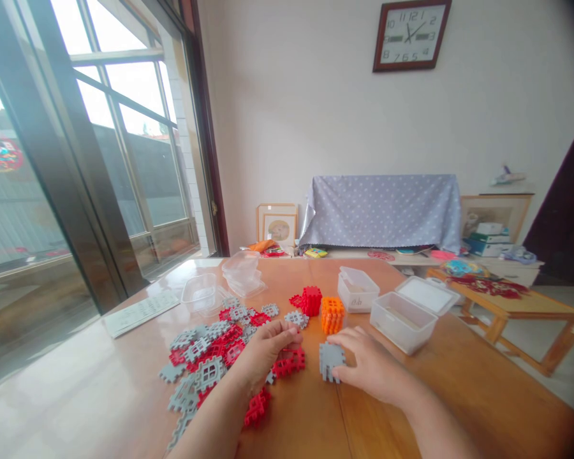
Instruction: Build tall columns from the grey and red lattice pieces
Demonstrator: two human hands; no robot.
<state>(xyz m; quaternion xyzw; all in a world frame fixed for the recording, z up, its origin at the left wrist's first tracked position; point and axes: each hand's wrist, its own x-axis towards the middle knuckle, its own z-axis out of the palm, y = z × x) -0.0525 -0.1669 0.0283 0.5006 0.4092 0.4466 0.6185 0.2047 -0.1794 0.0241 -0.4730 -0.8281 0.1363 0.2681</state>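
My right hand (370, 364) grips a stack of grey interlocking plastic tiles (331, 362) between thumb and fingers, on the wooden table. My left hand (270, 349) has its fingers curled together over the edge of the loose pile; what they hold, if anything, is hidden. Just beyond its fingertips, red tiles (289, 363) lie close by. The loose pile of grey tiles (210, 373) and red tiles (257, 407) spreads to the left, partly behind my left forearm. Behind the grey stack stand an orange tile stack (332, 315) and a red tile stack (310, 301).
A clear lidded box (358, 290) and an open clear box (402, 325) stand at the back right of the table (316, 427). Clear containers (243, 274) and a printed sheet (142, 313) lie at the back left. A low wooden side table (521, 306) is to the right.
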